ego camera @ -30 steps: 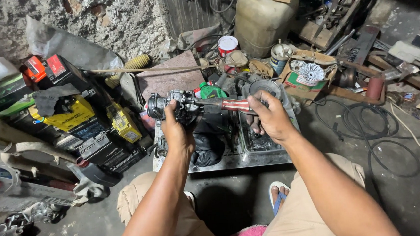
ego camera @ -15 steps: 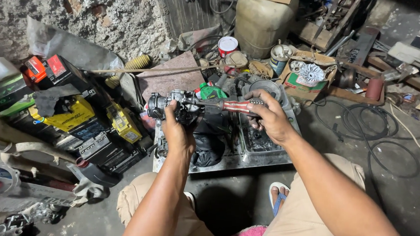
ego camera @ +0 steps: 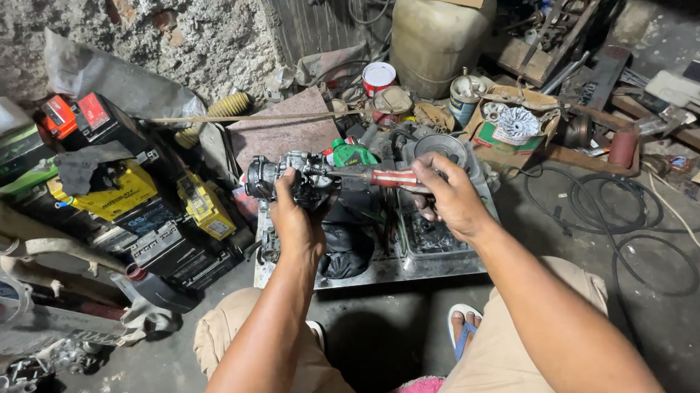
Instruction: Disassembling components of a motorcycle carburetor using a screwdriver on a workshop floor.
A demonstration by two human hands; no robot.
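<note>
We sit low on the floor, knees apart, one sandalled foot (ego camera: pixel 465 325) showing between them. Our left hand (ego camera: pixel 297 224) wraps tight around a small greasy metal engine part (ego camera: pixel 288 176), held up over the metal tray (ego camera: pixel 387 271), likely so drips fall there. Our right hand (ego camera: pixel 447 194) closes on the red handle of a screwdriver (ego camera: pixel 369 176), its shaft levelled at the part; the tip is hard to make out. Beyond stand a green bottle (ego camera: pixel 353 152), a red can (ego camera: pixel 378 77), a cardboard box (ego camera: pixel 516 126) and a pale jerrycan (ego camera: pixel 437 37).

One head camera looks steeply down from close above at both forearms, the knees and the cluttered floor (ego camera: pixel 665 315).
</note>
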